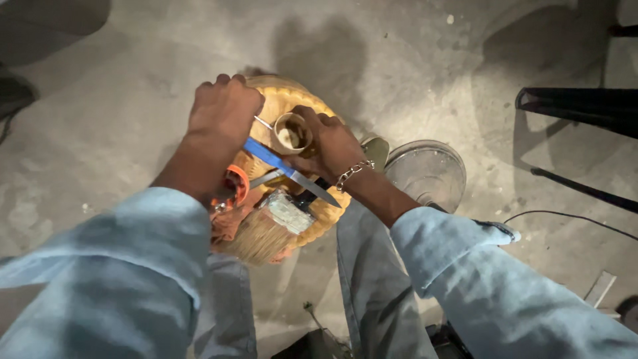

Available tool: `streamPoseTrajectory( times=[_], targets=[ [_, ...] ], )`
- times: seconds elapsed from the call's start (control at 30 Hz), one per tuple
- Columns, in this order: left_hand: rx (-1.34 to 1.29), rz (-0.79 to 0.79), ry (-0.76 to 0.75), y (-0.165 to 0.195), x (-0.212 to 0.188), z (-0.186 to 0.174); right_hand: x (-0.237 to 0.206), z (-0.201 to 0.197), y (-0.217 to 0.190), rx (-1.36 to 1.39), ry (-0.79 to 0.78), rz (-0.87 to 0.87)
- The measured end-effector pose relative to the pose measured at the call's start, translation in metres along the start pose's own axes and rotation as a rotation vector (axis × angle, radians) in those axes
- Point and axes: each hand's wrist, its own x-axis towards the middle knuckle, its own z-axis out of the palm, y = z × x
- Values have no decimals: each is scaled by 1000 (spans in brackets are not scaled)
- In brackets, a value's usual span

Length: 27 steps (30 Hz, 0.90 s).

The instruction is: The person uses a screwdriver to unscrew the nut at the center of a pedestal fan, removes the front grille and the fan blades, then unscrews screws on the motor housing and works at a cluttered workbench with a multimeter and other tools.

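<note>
The fingers of the left hand (222, 112) are curled into a closed fist over the far rim of the basket (300, 100), and a thin metal rod (263, 122) sticks out from under them, so the fist seems clenched on that rod, though the grasp itself is hidden by the knuckles. The right hand (330, 143) wraps its fingers round the side of one small round cup (291, 133), pale brown with a light smear inside, holding it over the middle of the basket; a single metal chain bracelet (353, 172) circles that wrist. Between the two hands lies one flat blade with a blue strip (267, 154) along its upper part and a bare grey steel tip (319, 191) pointing toward the near rim. One pair of scissors with orange handles (234, 188) sits just beside the left wrist, and one wide paintbrush (266, 233) with straw-coloured bristles and a shiny metal band rests at the near edge, its bristles hanging past the rim. The basket is round, woven and yellow-tan, crowded with little free room inside. Both sleeves (119, 266) are soft light blue denim. Around the basket the grey concrete floor (133, 80) is rough, with open space on the left and far side; on the right a round metal disc (428, 173) stands near, and black bars (585, 110) and one cable (571, 217) lie well apart.
</note>
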Motion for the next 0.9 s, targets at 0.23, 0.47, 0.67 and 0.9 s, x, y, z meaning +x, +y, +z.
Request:
streamPoseTrajectory(
  times=[0.23, 0.47, 0.67, 0.9],
  targets=[
    [178, 257, 77, -7, -4, -11, 3, 8, 10, 180, 195, -78],
    [196, 350, -54, -12, -2, -22, 6, 19, 15, 107, 205, -82],
    [213, 432, -56, -16, -17, -39, 9, 21, 21, 185, 196, -92],
    [-612, 46, -112, -14, -39, -71, 26, -6, 32, 353, 9, 42]
  ],
)
